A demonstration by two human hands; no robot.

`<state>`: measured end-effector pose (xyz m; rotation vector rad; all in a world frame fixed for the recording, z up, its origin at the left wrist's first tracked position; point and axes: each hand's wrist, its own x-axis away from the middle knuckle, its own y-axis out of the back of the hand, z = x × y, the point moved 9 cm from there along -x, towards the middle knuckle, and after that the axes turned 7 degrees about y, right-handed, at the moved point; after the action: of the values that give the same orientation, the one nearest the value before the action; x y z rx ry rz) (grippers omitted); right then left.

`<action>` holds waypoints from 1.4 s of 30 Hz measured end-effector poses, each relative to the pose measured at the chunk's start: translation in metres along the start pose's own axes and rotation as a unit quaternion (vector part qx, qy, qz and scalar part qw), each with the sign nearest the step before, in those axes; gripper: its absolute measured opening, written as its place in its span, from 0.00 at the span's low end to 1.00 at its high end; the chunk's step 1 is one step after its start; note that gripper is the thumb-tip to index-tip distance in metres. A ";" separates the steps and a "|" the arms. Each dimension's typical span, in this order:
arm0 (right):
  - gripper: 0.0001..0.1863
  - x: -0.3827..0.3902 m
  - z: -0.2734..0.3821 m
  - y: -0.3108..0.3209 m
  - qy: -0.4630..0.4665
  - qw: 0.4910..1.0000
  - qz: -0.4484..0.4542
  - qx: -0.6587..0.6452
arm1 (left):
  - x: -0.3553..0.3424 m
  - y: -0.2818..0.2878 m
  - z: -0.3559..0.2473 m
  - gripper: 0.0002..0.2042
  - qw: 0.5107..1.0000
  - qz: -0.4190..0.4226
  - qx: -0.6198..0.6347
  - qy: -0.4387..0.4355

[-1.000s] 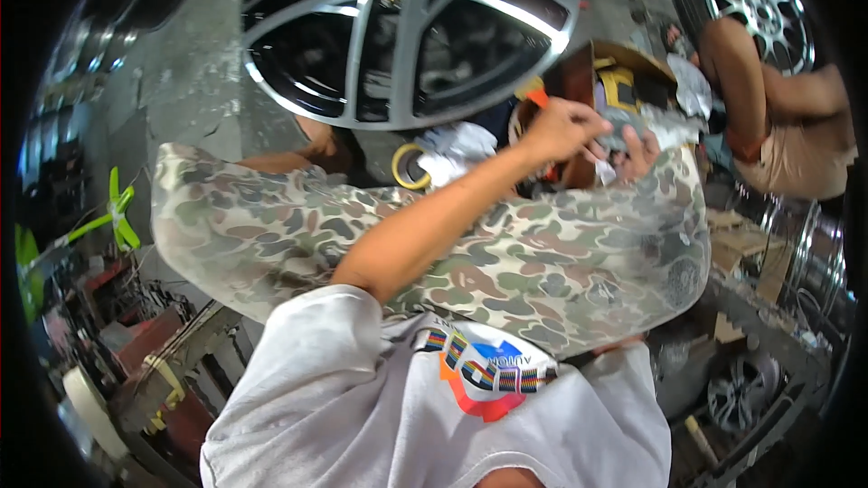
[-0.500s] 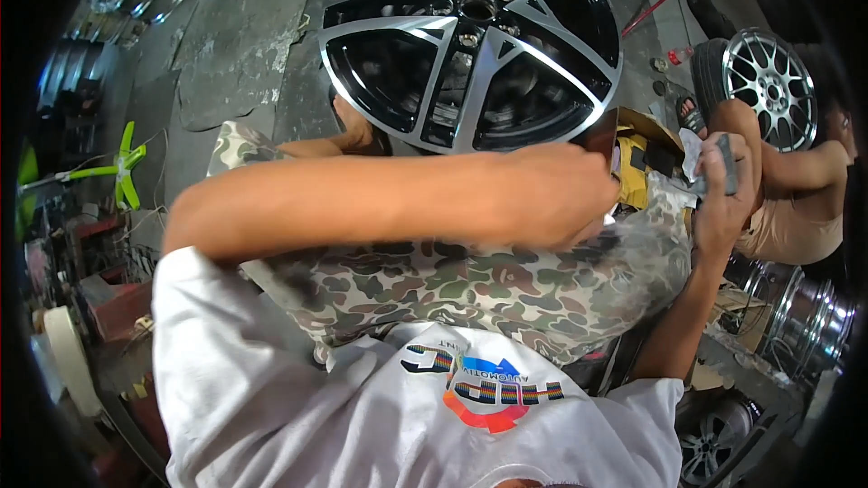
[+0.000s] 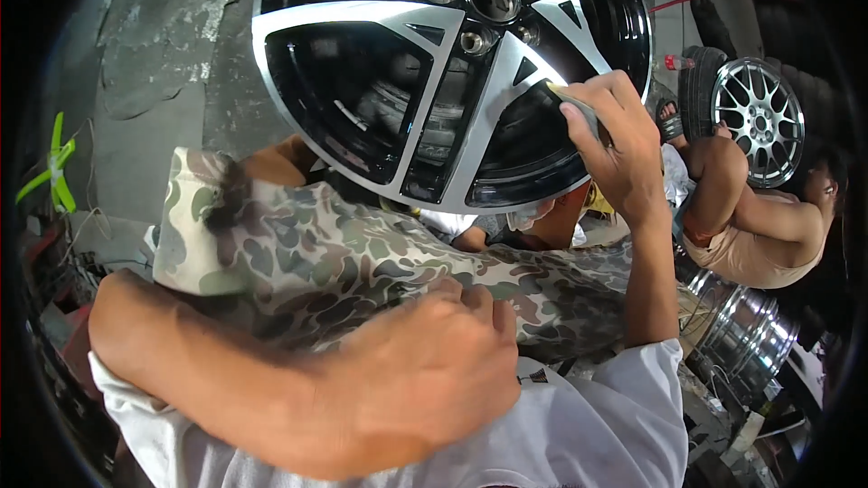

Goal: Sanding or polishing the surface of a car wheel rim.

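A black wheel rim with bright machined spokes (image 3: 495, 95) fills the upper middle, tilted in front of my knees. My right hand (image 3: 619, 145) is closed on a small grey pad (image 3: 586, 114), pinched between thumb and fingers. The pad has a yellowish tip and is at the edge of a lower right spoke. Whether it presses on the metal I cannot tell. Close to my chest, over my camouflage trousers (image 3: 298, 226), my left hand (image 3: 434, 370) is curled and slightly blurred. The inside of that hand is hidden.
At the right another person (image 3: 768, 226) crouches beside a silver mesh-spoked wheel (image 3: 761, 122) and a black tyre (image 3: 699, 95). Below them lie shiny rim barrels (image 3: 737, 325). A bright green bladed object (image 3: 59, 163) stands at the far left on the grey floor (image 3: 163, 90).
My right hand has moved up and inward with the pad to the rim's spokes. My left hand has come back toward my chest. The rim appears larger and nearer in view.
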<state>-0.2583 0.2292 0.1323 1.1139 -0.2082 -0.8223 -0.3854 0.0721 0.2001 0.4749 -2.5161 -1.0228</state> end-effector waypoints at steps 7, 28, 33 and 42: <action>0.14 -0.016 -0.015 -0.021 0.011 0.996 0.071 0.045 | -0.008 0.009 -0.007 0.13 0.996 0.063 -0.055 0.027; 0.14 -0.028 -0.023 -0.036 0.051 0.987 0.133 0.073 | 0.003 0.012 -0.003 0.10 0.992 0.057 -0.104 0.038; 0.14 -0.029 -0.020 -0.039 0.061 0.985 0.149 0.059 | 0.001 0.010 -0.004 0.11 0.991 0.089 -0.094 0.036; 0.10 -0.028 -0.014 -0.037 0.048 0.988 0.140 0.049 | 0.002 0.010 -0.006 0.14 0.992 0.086 -0.083 0.041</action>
<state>-0.2881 0.2516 0.1011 1.1818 -0.3181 -0.5118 -0.3864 0.0744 0.2111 0.2426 -2.3290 -1.1090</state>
